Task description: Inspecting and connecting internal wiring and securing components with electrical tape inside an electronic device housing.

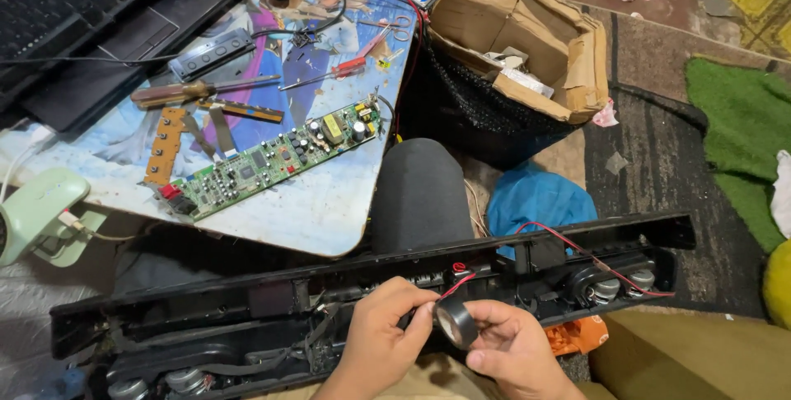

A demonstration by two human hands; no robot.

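Black tape roll [456, 321] pinched by both hands above opened soundbar [247, 318], circuit board [272, 159] beyond.

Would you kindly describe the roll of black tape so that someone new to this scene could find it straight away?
Start at the long black speaker bar lying open across the person's lap. Near its middle, both hands meet: the right hand grips the roll of black tape, and the left hand pinches its edge. It is the only small shiny black ring there, beside a thin red wire.

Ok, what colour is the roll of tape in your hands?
Black: the roll of tape, pinched between the left hand and right hand, shows in the head view.
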